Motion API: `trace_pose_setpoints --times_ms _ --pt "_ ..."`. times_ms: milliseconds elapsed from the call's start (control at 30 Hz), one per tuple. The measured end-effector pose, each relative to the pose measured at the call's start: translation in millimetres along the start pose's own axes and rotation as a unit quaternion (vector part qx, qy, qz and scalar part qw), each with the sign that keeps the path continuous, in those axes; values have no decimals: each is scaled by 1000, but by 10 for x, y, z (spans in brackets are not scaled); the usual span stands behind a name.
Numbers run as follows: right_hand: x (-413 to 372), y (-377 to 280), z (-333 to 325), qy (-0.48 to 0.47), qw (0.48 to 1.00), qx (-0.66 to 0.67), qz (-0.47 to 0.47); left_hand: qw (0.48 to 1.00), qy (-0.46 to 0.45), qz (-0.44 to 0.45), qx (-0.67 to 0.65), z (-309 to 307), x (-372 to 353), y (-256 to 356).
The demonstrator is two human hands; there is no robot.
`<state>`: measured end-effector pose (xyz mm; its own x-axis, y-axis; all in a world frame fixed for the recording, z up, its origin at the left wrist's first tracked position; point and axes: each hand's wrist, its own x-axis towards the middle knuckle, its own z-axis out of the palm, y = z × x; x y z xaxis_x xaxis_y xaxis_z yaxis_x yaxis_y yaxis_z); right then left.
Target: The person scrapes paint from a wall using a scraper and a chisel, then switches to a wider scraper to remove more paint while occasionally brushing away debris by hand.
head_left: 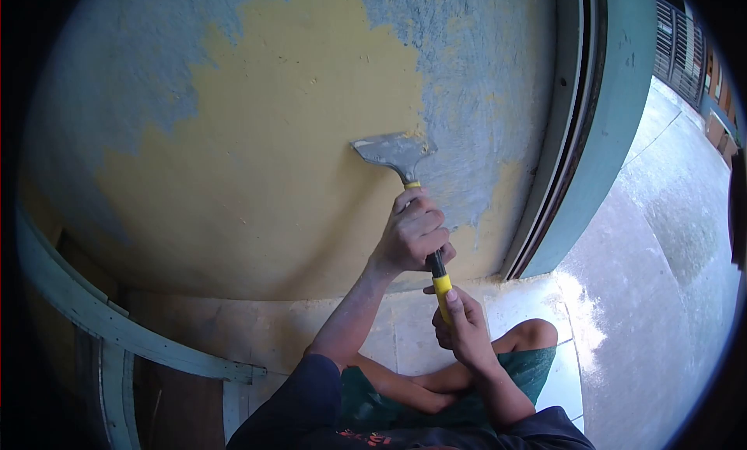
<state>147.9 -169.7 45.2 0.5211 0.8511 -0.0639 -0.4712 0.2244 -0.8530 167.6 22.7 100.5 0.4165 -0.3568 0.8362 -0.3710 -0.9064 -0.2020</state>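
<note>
A long-handled scraper [391, 152] has its wide metal blade against the wall [311, 100], at the border between yellow paint and a bared blue-grey patch. My left hand [414, 230] wraps round the upper handle, just below the blade. Lower down, my right hand [463, 325] grips the yellow end of the handle, its thumb lying along it. Paint crumbs cling to the blade's right corner. Part of the black shaft shows between the two hands.
To the right stands a green door frame [622, 123], with a pale paved floor [654, 240] beyond it. A blue-green wooden frame [148, 337] is at lower left. My crossed legs [436, 384] rest on the tiles close to the wall.
</note>
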Motion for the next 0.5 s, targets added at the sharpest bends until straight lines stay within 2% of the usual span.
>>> trace_pose_setpoints --times_ms 167,300,367,500 --pt "22 39 -33 -9 999 22 22 1000 -5 -3 -23 42 -28 -12" --pt "21 -52 4 -23 1000 8 -1 1000 18 2 -1 -11 90 -9" --pt "-35 17 -26 -9 999 24 32 999 -7 -4 -31 43 -35 33" --pt "38 -38 -44 -28 999 23 12 1000 14 3 -11 70 19 -27"
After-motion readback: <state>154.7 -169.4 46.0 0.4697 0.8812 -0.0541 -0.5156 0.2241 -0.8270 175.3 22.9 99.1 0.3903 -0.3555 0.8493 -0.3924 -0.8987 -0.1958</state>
